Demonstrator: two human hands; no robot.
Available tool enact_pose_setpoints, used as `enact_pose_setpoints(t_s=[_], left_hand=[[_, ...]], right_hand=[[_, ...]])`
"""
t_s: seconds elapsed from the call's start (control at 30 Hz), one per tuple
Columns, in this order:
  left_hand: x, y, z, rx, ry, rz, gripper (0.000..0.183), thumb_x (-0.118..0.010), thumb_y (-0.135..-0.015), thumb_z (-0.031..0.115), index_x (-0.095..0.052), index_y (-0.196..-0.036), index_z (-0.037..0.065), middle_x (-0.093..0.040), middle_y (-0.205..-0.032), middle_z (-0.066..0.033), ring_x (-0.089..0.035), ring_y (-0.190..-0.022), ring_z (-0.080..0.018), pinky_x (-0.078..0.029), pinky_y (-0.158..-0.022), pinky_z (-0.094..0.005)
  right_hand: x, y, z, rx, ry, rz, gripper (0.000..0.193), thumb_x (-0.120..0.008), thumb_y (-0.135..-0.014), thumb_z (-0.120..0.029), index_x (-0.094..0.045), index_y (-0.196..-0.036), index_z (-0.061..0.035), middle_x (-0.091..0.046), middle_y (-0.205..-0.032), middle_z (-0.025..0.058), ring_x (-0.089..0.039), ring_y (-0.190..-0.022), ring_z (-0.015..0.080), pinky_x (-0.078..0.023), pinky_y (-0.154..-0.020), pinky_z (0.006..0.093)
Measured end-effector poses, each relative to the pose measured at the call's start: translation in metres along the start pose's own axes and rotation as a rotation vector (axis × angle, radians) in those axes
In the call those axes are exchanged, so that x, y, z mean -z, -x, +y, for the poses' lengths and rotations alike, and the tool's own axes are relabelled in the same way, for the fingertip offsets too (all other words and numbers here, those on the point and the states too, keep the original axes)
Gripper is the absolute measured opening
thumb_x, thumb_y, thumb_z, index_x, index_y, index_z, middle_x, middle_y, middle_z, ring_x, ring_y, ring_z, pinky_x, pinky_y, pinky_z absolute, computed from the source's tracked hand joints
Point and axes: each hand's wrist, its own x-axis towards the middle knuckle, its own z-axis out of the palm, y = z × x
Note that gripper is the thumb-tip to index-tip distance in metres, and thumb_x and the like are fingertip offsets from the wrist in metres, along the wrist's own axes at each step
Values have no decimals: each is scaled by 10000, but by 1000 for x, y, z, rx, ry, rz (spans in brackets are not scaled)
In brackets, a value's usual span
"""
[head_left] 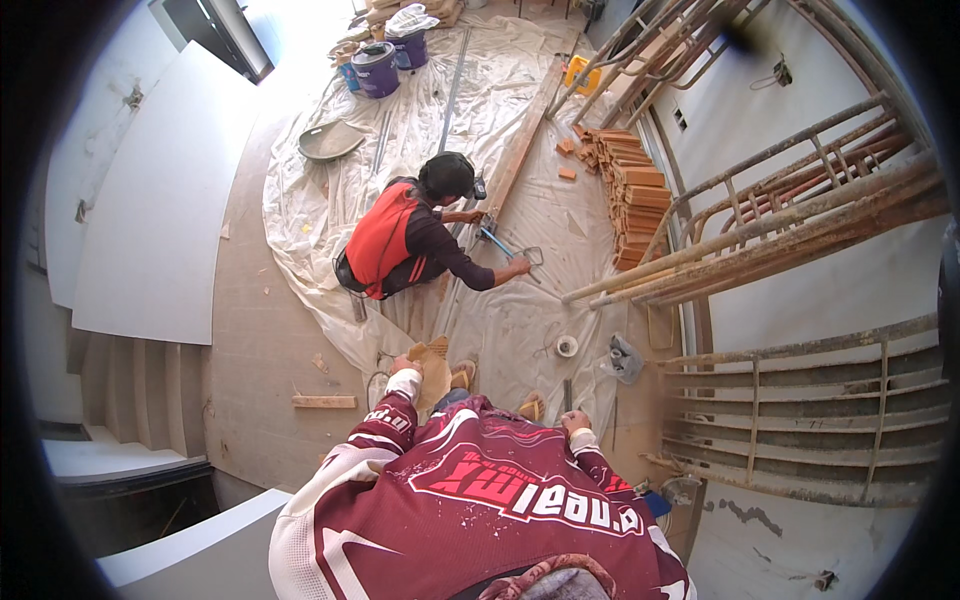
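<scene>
The wide white plastic dust sheet [520, 200] covers the floor ahead of both hands, running far out from the grip. Right of the right hand, rusty metal scaffold frames [800, 230] lean along the white wall. Well beyond the hands, a crouching person in a red and black top [400, 240] works on the sheet, one hand on a blue-handled tool [497, 242]. A long wooden plank [522, 140] lies past that person, with a stack of short orange-brown wooden blocks [635, 190] to its right. Farthest out stand two purple paint buckets [390, 58].

The left hand [404, 368] is raised in front of the dark red and white printed jersey [480, 490], its grip closed on a flat tan piece of board [432, 372], which sticks up and to the right of the fingers. The right hand [574, 421] is curled narrow beside a thin dark rod [567, 393] rising just above it; whether the grip really clasps the rod cannot be told. Between the two hands show the toes of tan sandals [462, 377]. Just beyond the right hand lie a small white tape roll [567, 346] and a crumpled grey bag [625, 358].
</scene>
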Motion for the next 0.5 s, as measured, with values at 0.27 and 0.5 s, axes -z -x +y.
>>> enact_pose_setpoints(t_s=[0.27,0.5], left_hand=[[-10,-13,-22,17,27,51,282,-691,-775,227,-712,-1006,66,-697,-942,-186,-664,-937,-341,-511,-832,-420],[2,12,6,27,1,29,287,-684,-786,229,-707,-1036,90,-691,-1004,-186,-654,-992,-345,-514,-872,-425]], right_hand=[[8,11,-24,-26,-22,-52,273,-663,-758,-304,-724,-904,-80,-715,-876,134,-684,-867,274,-518,-813,371],[14,5,-17,-32,14,-27,301,-654,-733,-315,-730,-916,-89,-714,-905,141,-678,-903,290,-515,-832,371]])
